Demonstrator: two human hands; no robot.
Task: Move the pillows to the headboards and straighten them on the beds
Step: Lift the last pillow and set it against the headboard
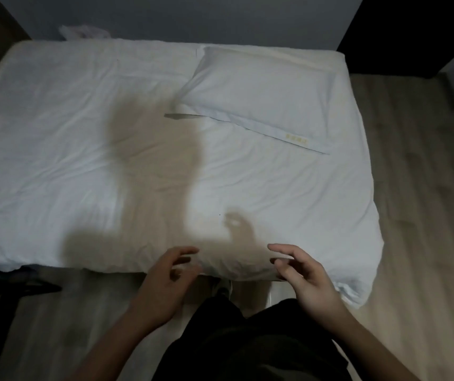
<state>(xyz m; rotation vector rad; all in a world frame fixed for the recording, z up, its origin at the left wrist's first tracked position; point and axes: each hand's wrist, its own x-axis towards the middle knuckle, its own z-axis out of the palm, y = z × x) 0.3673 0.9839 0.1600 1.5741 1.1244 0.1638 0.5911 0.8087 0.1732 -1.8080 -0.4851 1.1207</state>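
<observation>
The pillow lies at the far right of the bed, tilted — its near flap runs slantwise toward the right edge, its far side close to the wall. The white sheet spreads wrinkled and bare to the left of it, wide open across the mattress. Both hands hover at the near edge of the bed: the left hand with fingers loosely spread and curved, holding nothing, the right hand likewise open, fingertips over the sheet's hem — whether they touch it I cannot tell. Wooden floor runs along the right side. Something crumpled and pale sits beyond the far left corner.
</observation>
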